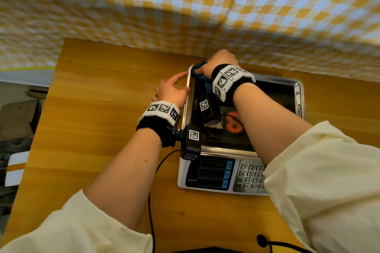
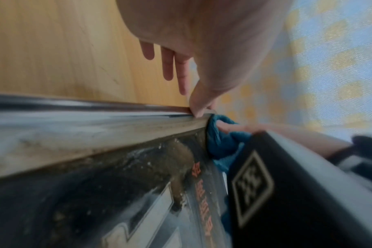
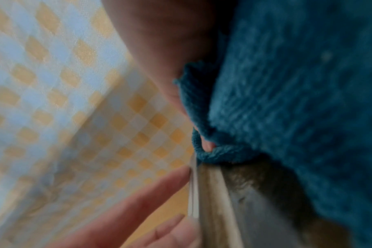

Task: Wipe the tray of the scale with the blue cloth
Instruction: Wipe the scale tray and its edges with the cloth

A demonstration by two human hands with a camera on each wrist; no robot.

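The scale [image 1: 211, 172] stands on the wooden table with a steel tray [image 1: 300, 92] on top. My right hand [image 1: 220, 59] reaches across to the tray's far left corner and grips the bunched blue cloth [image 1: 198, 66], pressing it against the rim there. In the right wrist view the cloth [image 3: 297, 100] fills the frame over the tray rim [image 3: 210, 193]. My left hand [image 1: 181, 82] lies against the tray's left rim with straight fingers. The left wrist view shows its thumb tip on the rim [image 2: 96, 127], right beside the cloth [image 2: 221, 142]. The tray floor shows smears and reflections.
The wooden table [image 1: 102, 109] spreads to the left and in front of the scale. A yellow and white checked cloth [image 1: 185, 6] hangs along the back, close behind the tray. A black cable [image 1: 151, 211] runs down from my left wrist. The table's left edge drops off to clutter.
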